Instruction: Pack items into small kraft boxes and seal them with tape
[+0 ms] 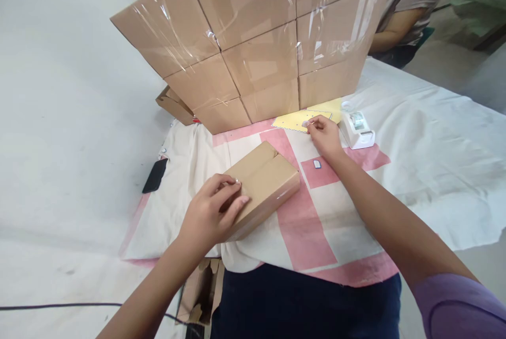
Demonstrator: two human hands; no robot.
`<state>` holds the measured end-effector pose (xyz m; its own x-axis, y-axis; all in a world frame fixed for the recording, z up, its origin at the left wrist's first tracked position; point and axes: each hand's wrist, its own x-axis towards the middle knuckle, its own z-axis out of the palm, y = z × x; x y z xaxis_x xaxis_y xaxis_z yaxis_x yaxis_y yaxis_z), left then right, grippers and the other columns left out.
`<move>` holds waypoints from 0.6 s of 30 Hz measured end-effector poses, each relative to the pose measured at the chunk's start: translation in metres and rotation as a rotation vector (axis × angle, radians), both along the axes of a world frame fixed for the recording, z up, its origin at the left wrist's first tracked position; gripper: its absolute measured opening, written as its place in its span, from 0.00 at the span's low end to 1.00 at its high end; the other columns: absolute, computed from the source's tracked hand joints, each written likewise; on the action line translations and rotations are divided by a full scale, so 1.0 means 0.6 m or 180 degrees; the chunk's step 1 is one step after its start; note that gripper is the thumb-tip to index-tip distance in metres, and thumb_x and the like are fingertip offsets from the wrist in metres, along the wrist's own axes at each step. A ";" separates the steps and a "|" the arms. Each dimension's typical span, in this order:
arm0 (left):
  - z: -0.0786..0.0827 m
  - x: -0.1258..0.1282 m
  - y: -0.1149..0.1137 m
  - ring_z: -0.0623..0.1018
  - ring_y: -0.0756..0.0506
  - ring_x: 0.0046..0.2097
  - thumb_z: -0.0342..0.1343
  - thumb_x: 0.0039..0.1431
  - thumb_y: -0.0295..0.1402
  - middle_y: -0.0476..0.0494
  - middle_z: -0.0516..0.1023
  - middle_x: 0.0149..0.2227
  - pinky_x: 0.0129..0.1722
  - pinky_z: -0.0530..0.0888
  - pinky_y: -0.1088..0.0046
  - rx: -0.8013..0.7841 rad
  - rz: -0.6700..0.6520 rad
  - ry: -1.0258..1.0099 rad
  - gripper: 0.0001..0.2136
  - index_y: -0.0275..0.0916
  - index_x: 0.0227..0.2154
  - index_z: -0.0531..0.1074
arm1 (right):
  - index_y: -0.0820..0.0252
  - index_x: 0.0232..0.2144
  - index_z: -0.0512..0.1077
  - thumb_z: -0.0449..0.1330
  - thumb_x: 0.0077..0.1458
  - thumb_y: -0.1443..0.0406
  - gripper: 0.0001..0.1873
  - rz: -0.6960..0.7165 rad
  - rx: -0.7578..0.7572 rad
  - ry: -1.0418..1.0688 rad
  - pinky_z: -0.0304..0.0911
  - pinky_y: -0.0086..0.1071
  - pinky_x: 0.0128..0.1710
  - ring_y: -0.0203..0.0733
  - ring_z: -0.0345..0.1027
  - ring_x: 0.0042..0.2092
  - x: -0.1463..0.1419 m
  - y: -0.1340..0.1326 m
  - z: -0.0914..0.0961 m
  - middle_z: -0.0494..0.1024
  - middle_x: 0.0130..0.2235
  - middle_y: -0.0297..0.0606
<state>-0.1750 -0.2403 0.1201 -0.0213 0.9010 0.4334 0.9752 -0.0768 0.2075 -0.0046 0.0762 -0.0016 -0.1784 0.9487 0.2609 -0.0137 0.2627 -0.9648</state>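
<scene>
A closed cardboard box (263,173) lies flat on the cloth-covered table. My left hand (213,207) grips its near-left end, fingers bent over the top; a small shiny spot shows by the fingertips. Beyond the box, my right hand (326,136) pinches a small pale sticker (305,124) between thumb and fingers. That hand is over the edge of a yellow sheet (290,120) dotted with small marks. Just right of the hand stands a white tape dispenser (358,131) with a roll in it. A small whitish piece with a dark outline (317,164) rests on a pink patch below the wrist.
A tall wall of taped cardboard boxes (264,59) stands at the back of the table (427,170). Behind it is an open carton (176,106). A black phone (154,176) lies near the left edge. Another person's arm (399,30) shows at upper right. Cartons (200,291) sit below.
</scene>
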 end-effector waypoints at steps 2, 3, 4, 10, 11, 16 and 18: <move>0.006 0.006 -0.013 0.78 0.42 0.49 0.58 0.67 0.39 0.36 0.77 0.49 0.47 0.77 0.64 -0.0122 -0.0123 0.0402 0.13 0.36 0.49 0.76 | 0.57 0.29 0.72 0.63 0.52 0.60 0.07 0.0001 -0.0001 0.0000 0.58 0.31 0.28 0.36 0.64 0.26 0.000 -0.001 0.001 0.74 0.23 0.31; 0.008 0.009 -0.020 0.78 0.39 0.50 0.58 0.67 0.41 0.34 0.77 0.51 0.48 0.77 0.61 -0.0195 -0.0147 0.0602 0.16 0.36 0.51 0.75 | 0.57 0.29 0.72 0.63 0.52 0.60 0.07 0.0006 0.0014 -0.0001 0.58 0.31 0.28 0.36 0.63 0.25 0.001 -0.001 0.001 0.74 0.23 0.31; 0.010 0.013 -0.026 0.77 0.37 0.52 0.58 0.66 0.43 0.33 0.76 0.53 0.49 0.77 0.58 -0.0272 -0.0153 0.0790 0.19 0.35 0.53 0.74 | 0.57 0.29 0.72 0.63 0.52 0.60 0.07 0.0016 0.0037 -0.0002 0.58 0.32 0.28 0.36 0.63 0.26 0.001 -0.002 0.002 0.73 0.23 0.31; -0.003 0.025 -0.044 0.74 0.33 0.62 0.54 0.69 0.45 0.31 0.72 0.64 0.54 0.74 0.54 -0.0546 0.0047 0.1341 0.27 0.34 0.64 0.65 | 0.57 0.30 0.72 0.63 0.53 0.60 0.07 0.0034 0.0136 0.0024 0.59 0.32 0.29 0.36 0.64 0.26 0.004 -0.001 0.000 0.73 0.23 0.30; -0.007 0.024 -0.044 0.72 0.33 0.64 0.54 0.69 0.44 0.32 0.71 0.66 0.55 0.73 0.54 -0.0570 0.0060 0.1343 0.28 0.34 0.65 0.63 | 0.57 0.29 0.72 0.63 0.52 0.60 0.07 0.0038 0.0131 0.0020 0.59 0.32 0.29 0.36 0.64 0.26 0.004 0.000 0.000 0.73 0.23 0.30; -0.017 0.019 -0.046 0.67 0.34 0.69 0.55 0.68 0.42 0.34 0.65 0.69 0.62 0.68 0.51 -0.0696 0.0079 0.1166 0.28 0.36 0.67 0.61 | 0.57 0.29 0.72 0.64 0.51 0.58 0.08 0.0023 0.0116 -0.0061 0.59 0.32 0.28 0.38 0.65 0.27 0.003 0.003 -0.004 0.73 0.24 0.31; -0.018 0.022 -0.046 0.66 0.34 0.70 0.55 0.68 0.40 0.34 0.65 0.69 0.64 0.67 0.51 -0.0689 0.0076 0.1100 0.28 0.36 0.67 0.62 | 0.57 0.29 0.73 0.64 0.51 0.58 0.08 0.0015 0.0114 -0.0069 0.60 0.32 0.28 0.38 0.66 0.27 0.003 0.003 -0.003 0.74 0.24 0.31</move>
<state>-0.1616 -0.2681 0.1090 0.0702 0.9731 0.2192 0.9913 -0.0436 -0.1238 -0.0029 0.0777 -0.0036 -0.1889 0.9380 0.2906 0.0057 0.2970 -0.9549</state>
